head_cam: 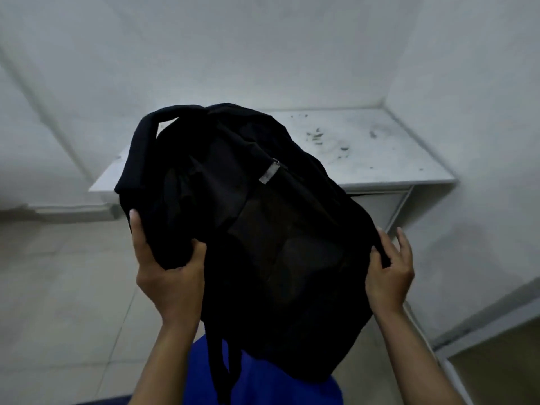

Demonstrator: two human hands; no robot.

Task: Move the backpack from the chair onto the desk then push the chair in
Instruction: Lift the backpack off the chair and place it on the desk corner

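Backpack [263,238]: black, soft, held up in the air in front of the desk [380,147], tilted, top end toward the far side. Left hand [169,276] clenched on a fold of fabric at the near left edge; right hand [390,276] pressed against the right side, thumb on the cloth, fingers partly spread, grip looser. One strap [217,363] dangling at the near end over a blue surface [263,384], possibly the chair seat, not certain. Desk white, set in the far right corner, top marked with dark specks. Step in hand, by judgement: carry phase, bag off the chair, not yet on the desk. Next: carry forward, lower flat onto the top, let go, then push the chair in.
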